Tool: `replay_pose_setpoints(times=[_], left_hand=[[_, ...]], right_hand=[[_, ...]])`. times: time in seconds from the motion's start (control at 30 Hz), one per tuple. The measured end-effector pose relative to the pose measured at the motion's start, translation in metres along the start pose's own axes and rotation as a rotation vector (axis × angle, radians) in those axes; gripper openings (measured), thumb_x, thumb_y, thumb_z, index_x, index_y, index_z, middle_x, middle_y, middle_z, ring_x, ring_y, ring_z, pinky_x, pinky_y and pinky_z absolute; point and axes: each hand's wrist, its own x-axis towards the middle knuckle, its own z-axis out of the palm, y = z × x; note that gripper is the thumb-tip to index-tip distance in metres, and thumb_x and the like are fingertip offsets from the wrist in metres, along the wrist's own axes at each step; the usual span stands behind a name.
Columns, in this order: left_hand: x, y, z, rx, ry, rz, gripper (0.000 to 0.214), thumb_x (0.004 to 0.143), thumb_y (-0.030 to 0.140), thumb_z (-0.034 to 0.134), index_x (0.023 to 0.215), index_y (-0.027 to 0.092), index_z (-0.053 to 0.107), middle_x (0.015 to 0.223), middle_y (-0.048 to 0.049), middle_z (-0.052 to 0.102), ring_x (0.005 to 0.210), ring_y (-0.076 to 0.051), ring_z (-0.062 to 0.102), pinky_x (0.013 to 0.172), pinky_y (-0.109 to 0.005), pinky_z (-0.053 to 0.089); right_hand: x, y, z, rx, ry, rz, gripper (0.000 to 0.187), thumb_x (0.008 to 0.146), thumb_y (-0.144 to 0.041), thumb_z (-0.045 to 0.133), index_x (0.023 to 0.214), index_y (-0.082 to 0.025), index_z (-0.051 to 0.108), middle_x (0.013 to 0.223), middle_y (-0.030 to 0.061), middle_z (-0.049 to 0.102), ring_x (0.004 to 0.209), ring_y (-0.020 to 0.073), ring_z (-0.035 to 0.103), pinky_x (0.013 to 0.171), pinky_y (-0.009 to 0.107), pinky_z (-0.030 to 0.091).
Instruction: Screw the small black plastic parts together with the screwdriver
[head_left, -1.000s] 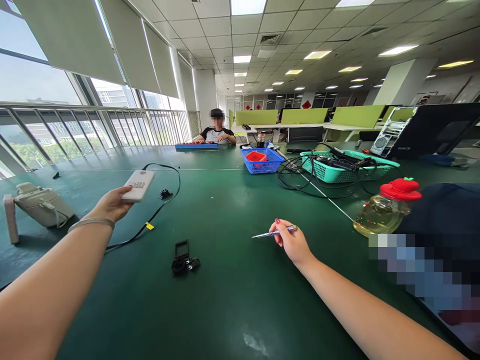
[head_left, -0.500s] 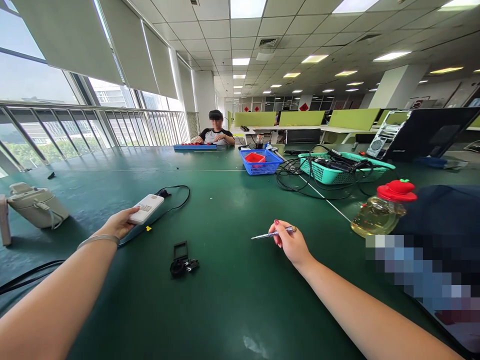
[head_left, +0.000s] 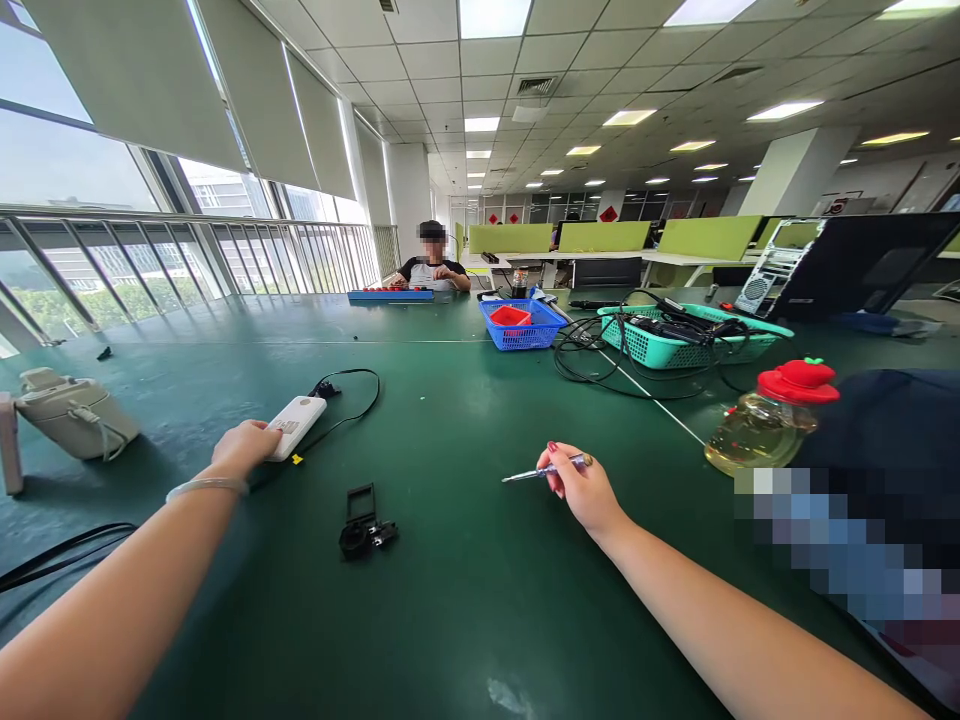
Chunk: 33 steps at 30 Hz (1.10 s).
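My left hand (head_left: 246, 446) is closed on the near end of a white oblong device (head_left: 298, 425) with a printed label. A black cable (head_left: 373, 385) loops beside its far end, where a black plug-like piece shows; I cannot tell what kind of device it is. Between the fingertips of my right hand (head_left: 581, 487) is a slim screwdriver (head_left: 536, 473), its metal shaft pointing left. Between my hands, on the green table (head_left: 457, 620), lies a small black part (head_left: 360, 523) with an upright square frame and bits of metal.
Cables spill from a teal basket (head_left: 660, 345) beside a blue basket (head_left: 523, 333). At right stands a red-lidded bottle (head_left: 765, 425) of yellow liquid near dark cloth. A beige flask (head_left: 79, 410) lies at left. Across the table sits another person (head_left: 433, 270) behind a blue tray.
My left hand has turned and come down slightly, and the white device has tilted with it, so less of its label shows. My right hand and the screwdriver have hardly moved.
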Motion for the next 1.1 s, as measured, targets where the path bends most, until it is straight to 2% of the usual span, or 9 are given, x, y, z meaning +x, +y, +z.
replay_pose_setpoints(times=[0.07, 0.13, 0.2, 0.3, 0.4, 0.53, 0.7, 0.97, 1.1], left_hand=[[-0.016, 0.018, 0.004, 0.073, 0.037, -0.029, 0.054, 0.076, 0.039, 0.063, 0.116, 0.003, 0.062, 0.127, -0.0275, 0.058, 0.129, -0.049, 0.042, 0.099, -0.064, 0.036], [-0.044, 0.042, 0.011, 0.107, 0.025, 0.038, 0.054, 0.076, 0.044, 0.064, 0.122, 0.015, 0.063, 0.137, -0.0181, 0.055, 0.134, -0.042, 0.04, 0.108, -0.056, 0.033], [-0.081, 0.065, 0.016, 0.139, -0.097, 0.345, 0.056, 0.081, 0.054, 0.057, 0.127, 0.022, 0.062, 0.134, -0.0118, 0.059, 0.133, -0.035, 0.043, 0.111, -0.051, 0.033], [-0.135, 0.085, 0.018, 0.099, -0.312, 0.647, 0.062, 0.08, 0.061, 0.059, 0.133, 0.028, 0.057, 0.143, -0.0066, 0.053, 0.138, -0.032, 0.039, 0.114, -0.05, 0.034], [-0.167, 0.085, 0.019, 0.139, -0.466, 0.758, 0.063, 0.077, 0.056, 0.069, 0.136, 0.036, 0.055, 0.157, -0.0025, 0.039, 0.148, -0.036, 0.024, 0.116, -0.056, 0.031], [-0.177, 0.075, 0.029, 0.201, -0.5, 0.741, 0.054, 0.085, 0.045, 0.064, 0.137, 0.04, 0.054, 0.158, -0.0018, 0.037, 0.149, -0.037, 0.021, 0.114, -0.063, 0.029], [-0.172, 0.057, 0.032, 0.198, -0.441, 0.776, 0.04, 0.095, 0.045, 0.049, 0.133, 0.039, 0.058, 0.147, 0.0017, 0.053, 0.143, -0.028, 0.037, 0.115, -0.051, 0.038], [-0.146, -0.035, 0.004, 0.244, -0.24, 0.689, 0.042, 0.092, 0.051, 0.044, 0.122, 0.032, 0.068, 0.139, -0.0013, 0.06, 0.128, -0.026, 0.057, 0.109, -0.043, 0.046], [-0.134, -0.058, -0.019, 0.238, -0.249, 0.561, 0.048, 0.087, 0.049, 0.043, 0.118, 0.027, 0.071, 0.134, -0.0038, 0.064, 0.124, -0.027, 0.06, 0.109, -0.042, 0.045]], right_hand=[[0.001, 0.0, 0.0, -0.001, -0.004, 0.002, 0.055, 0.083, -0.072, 0.053, 0.065, -0.02, 0.061, 0.05, -0.0019, 0.047, 0.048, 0.0122, 0.043, 0.046, 0.026, 0.033], [0.001, 0.0, 0.001, -0.001, -0.011, 0.002, 0.055, 0.083, -0.072, 0.053, 0.066, -0.02, 0.062, 0.049, -0.002, 0.047, 0.047, 0.0121, 0.042, 0.046, 0.026, 0.033], [0.001, 0.0, 0.001, -0.002, -0.011, -0.003, 0.055, 0.083, -0.071, 0.053, 0.066, -0.02, 0.062, 0.049, -0.002, 0.047, 0.047, 0.0121, 0.042, 0.047, 0.026, 0.033], [0.001, 0.0, 0.0, -0.003, 0.002, -0.004, 0.055, 0.083, -0.071, 0.054, 0.065, -0.02, 0.061, 0.049, -0.002, 0.047, 0.047, 0.0122, 0.042, 0.047, 0.026, 0.033], [0.0, 0.0, 0.0, -0.006, 0.004, 0.004, 0.055, 0.083, -0.071, 0.054, 0.065, -0.02, 0.061, 0.049, -0.0019, 0.047, 0.047, 0.0122, 0.042, 0.046, 0.026, 0.033], [0.0, -0.001, 0.001, -0.004, 0.0, -0.007, 0.055, 0.083, -0.071, 0.053, 0.065, -0.02, 0.061, 0.049, -0.002, 0.046, 0.047, 0.0124, 0.042, 0.046, 0.026, 0.033], [-0.001, -0.005, 0.001, -0.013, 0.004, -0.015, 0.054, 0.084, -0.07, 0.052, 0.065, -0.02, 0.061, 0.049, -0.0022, 0.046, 0.047, 0.0126, 0.042, 0.047, 0.026, 0.033], [-0.002, -0.006, 0.001, -0.049, -0.005, -0.039, 0.053, 0.086, -0.068, 0.049, 0.065, -0.02, 0.06, 0.05, -0.0019, 0.047, 0.047, 0.0129, 0.043, 0.048, 0.027, 0.034], [-0.002, -0.007, 0.002, -0.052, -0.008, -0.046, 0.053, 0.086, -0.068, 0.05, 0.065, -0.02, 0.061, 0.05, -0.0018, 0.047, 0.047, 0.013, 0.044, 0.047, 0.027, 0.035]])
